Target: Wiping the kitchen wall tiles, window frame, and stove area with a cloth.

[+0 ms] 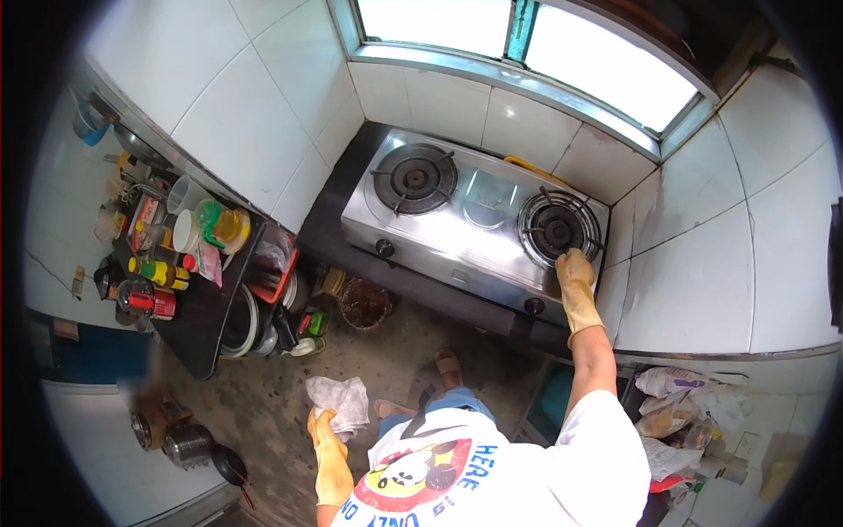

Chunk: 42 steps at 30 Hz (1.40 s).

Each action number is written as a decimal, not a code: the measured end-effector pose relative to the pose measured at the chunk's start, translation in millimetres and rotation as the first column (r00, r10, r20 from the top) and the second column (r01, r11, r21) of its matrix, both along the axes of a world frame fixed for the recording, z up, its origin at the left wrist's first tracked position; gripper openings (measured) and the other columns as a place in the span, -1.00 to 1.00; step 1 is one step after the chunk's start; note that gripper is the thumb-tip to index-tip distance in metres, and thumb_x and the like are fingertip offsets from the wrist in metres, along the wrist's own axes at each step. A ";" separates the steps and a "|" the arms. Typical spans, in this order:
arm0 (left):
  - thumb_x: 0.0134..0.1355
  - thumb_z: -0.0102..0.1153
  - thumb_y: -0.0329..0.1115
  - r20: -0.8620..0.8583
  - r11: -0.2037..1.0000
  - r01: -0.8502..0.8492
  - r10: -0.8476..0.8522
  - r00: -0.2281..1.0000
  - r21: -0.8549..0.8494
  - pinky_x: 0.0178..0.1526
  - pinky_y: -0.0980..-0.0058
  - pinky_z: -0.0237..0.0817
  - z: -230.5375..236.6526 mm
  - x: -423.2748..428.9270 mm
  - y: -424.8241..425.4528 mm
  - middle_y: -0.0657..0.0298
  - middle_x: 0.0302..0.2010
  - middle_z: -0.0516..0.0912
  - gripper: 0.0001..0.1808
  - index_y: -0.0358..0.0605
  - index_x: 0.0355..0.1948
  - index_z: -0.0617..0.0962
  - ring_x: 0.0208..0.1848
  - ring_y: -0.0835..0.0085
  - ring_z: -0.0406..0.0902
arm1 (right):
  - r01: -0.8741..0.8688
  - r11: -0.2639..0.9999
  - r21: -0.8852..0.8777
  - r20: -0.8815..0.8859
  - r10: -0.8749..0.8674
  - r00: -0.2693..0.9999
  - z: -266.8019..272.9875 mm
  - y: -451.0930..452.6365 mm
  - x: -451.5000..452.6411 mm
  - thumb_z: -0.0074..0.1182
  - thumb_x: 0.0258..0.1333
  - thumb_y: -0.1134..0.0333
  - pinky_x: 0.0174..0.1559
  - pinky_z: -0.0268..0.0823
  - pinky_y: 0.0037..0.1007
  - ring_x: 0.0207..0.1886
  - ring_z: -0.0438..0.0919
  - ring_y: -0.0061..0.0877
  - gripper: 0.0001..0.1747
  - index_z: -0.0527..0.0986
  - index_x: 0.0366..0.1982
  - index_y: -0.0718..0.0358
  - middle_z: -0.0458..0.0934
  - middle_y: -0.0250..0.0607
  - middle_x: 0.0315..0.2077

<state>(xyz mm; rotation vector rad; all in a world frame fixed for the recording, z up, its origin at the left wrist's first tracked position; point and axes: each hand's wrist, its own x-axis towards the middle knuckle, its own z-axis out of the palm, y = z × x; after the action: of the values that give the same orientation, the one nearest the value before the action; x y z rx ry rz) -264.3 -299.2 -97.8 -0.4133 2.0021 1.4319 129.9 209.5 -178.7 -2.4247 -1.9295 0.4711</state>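
My right hand (575, 267), in a yellow rubber glove, reaches to the front edge of the right burner (558, 230) of a stainless steel gas stove (441, 240). Its fingers touch the burner's rim or pan support; their exact grip is hidden. My left hand (324, 431), gloved alike, holds a pale, crumpled cloth (339, 402) low over the floor, away from the stove. The left burner (415, 178) has its black pan support in place. Two black knobs, one at the left (384, 248) and one at the right (535, 305), sit on the stove's front.
Left of me, a black shelf (197, 323) bears bottles, an oil jug (227, 227) and jars. A brown bin (365, 303) stands below the counter. Plastic bags (668, 421) lie at the right. Tiled walls and a window frame (520, 33) border the stove.
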 end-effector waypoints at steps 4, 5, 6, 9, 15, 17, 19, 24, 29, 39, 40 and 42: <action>0.07 0.15 -0.48 -0.001 0.999 -0.027 0.027 1.000 -0.026 0.27 0.17 0.38 7.2 3.8 4.0 0.08 0.24 0.59 -0.32 -0.14 0.32 0.52 0.21 0.10 0.56 | -0.006 1.000 0.003 0.045 0.006 0.999 -15.8 -2.9 0.6 0.00 0.30 0.06 0.08 0.51 -0.07 0.07 0.69 -0.07 -0.61 0.66 -0.08 0.14 0.69 0.03 0.00; 0.07 0.15 -0.48 0.009 1.000 -0.006 0.006 1.000 -0.011 0.27 0.17 0.38 7.8 3.6 3.2 0.08 0.24 0.59 -0.32 -0.13 0.32 0.52 0.22 0.10 0.55 | -0.002 1.000 0.000 0.054 0.002 0.999 -17.4 -3.3 0.1 0.00 0.30 0.05 0.08 0.52 -0.06 0.08 0.69 -0.08 -0.60 0.66 -0.06 0.13 0.69 0.03 0.01; 0.07 0.15 -0.48 0.011 1.000 -0.012 0.012 1.000 -0.014 0.27 0.17 0.38 6.5 2.8 1.1 0.08 0.24 0.59 -0.32 -0.13 0.32 0.52 0.22 0.10 0.55 | 0.001 1.000 -0.002 0.061 -0.001 0.998 -17.6 -3.8 -1.7 0.00 0.31 0.04 0.08 0.52 -0.06 0.08 0.69 -0.08 -0.60 0.65 -0.05 0.12 0.69 0.02 0.01; 0.07 0.16 -0.48 0.045 0.998 -0.056 0.056 0.997 -0.008 0.26 0.16 0.39 2.7 4.6 -1.1 0.07 0.23 0.59 -0.32 -0.14 0.31 0.52 0.20 0.09 0.57 | 0.014 1.000 -0.007 0.073 -0.014 0.997 -21.9 -1.9 -5.2 -0.02 0.32 0.03 0.09 0.51 -0.06 0.09 0.68 -0.09 -0.59 0.65 -0.04 0.12 0.69 0.02 0.01; 0.06 0.18 -0.45 0.026 0.998 -0.064 0.064 0.998 0.001 0.24 0.15 0.41 -22.6 0.2 -23.7 0.05 0.21 0.59 -0.30 -0.11 0.33 0.51 0.19 0.08 0.58 | -0.058 0.998 -0.005 0.038 0.058 0.998 -24.9 4.6 -3.7 -0.04 0.33 -0.04 0.12 0.48 -0.02 0.10 0.66 -0.02 -0.52 0.64 -0.04 0.16 0.68 0.13 0.01; 0.07 0.22 -0.41 -0.021 0.999 -0.039 0.039 0.999 -0.009 0.28 0.18 0.38 -11.7 9.6 -22.6 0.07 0.26 0.55 -0.31 -0.10 0.32 0.52 0.23 0.11 0.55 | -0.203 0.978 0.052 0.031 0.201 0.979 3.1 -4.2 -8.2 -0.09 0.33 -0.11 0.05 0.46 0.03 -0.01 0.65 0.13 -0.42 0.65 -0.12 0.27 0.69 0.21 -0.12; 0.08 0.27 -0.36 -0.059 1.000 0.012 -0.013 0.998 -0.011 0.31 0.20 0.34 2.2 12.0 -3.4 0.09 0.30 0.52 -0.31 -0.10 0.32 0.53 0.28 0.13 0.51 | -0.302 0.953 0.038 0.049 0.300 0.953 8.8 -3.7 11.2 -0.04 0.30 -0.20 0.05 0.46 0.01 -0.04 0.65 0.16 -0.34 0.65 -0.14 0.31 0.69 0.26 -0.19; 0.14 0.30 -0.34 -0.010 0.997 0.061 -0.060 0.998 0.040 0.24 0.25 0.41 41.8 17.3 44.2 0.05 0.22 0.58 -0.35 -0.12 0.30 0.53 0.17 0.19 0.59 | -0.426 0.905 0.002 -0.302 0.407 0.862 90.5 -92.2 -75.9 0.30 0.20 -0.03 0.13 0.47 -0.15 0.03 0.70 -0.09 -0.39 0.58 0.08 0.31 0.69 0.16 -0.05; 0.20 0.28 -0.39 0.104 0.834 0.155 -0.245 0.964 0.530 0.16 0.25 0.50 60.3 -1.3 96.1 0.06 0.07 0.70 -0.39 -0.29 0.30 0.49 0.07 0.24 0.68 | -0.779 0.625 0.061 -0.984 0.168 0.058 139.2 -200.5 -203.3 0.25 0.27 -0.04 0.52 -0.01 -0.26 0.53 0.20 -0.32 0.08 -0.04 0.58 0.24 0.06 -0.05 0.54; 0.45 0.13 -0.10 -0.273 0.749 0.625 -0.567 0.777 0.221 0.46 0.27 0.19 71.0 -57.4 67.9 0.12 0.47 0.40 -0.27 -0.18 0.52 0.25 0.47 0.26 0.37 | -0.832 0.314 -0.457 -0.393 -0.911 -0.127 94.8 -262.1 -338.7 0.06 0.40 -0.14 0.54 0.04 -0.04 0.48 0.28 -0.11 -0.14 0.16 0.50 0.19 0.27 -0.01 0.45; 0.44 0.14 -0.10 -0.496 0.641 0.764 -0.688 0.530 -0.073 0.46 0.28 0.19 67.5 -72.7 59.3 0.11 0.46 0.42 -0.27 -0.17 0.51 0.26 0.46 0.25 0.38 | -0.830 0.294 -0.474 -0.331 -0.933 -0.141 88.8 -264.6 -351.9 0.05 0.41 -0.11 0.51 0.07 0.06 0.47 0.29 -0.07 -0.18 0.19 0.49 0.19 0.29 -0.01 0.44; 0.44 0.15 -0.12 -0.319 0.737 0.666 -0.607 0.728 0.119 0.45 0.29 0.20 77.0 -103.9 53.6 0.11 0.44 0.44 -0.29 -0.17 0.50 0.29 0.45 0.25 0.40 | -0.829 0.326 -0.454 -0.341 -0.923 -0.176 82.5 -263.6 -375.6 0.04 0.42 -0.10 0.50 0.09 0.10 0.47 0.30 -0.07 -0.20 0.21 0.48 0.19 0.31 -0.01 0.43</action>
<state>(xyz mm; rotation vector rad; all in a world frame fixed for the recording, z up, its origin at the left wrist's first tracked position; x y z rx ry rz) -368.2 -245.6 -20.8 0.5679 1.8629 1.2636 -245.7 -54.2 -96.2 -0.4890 -0.0710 3.0248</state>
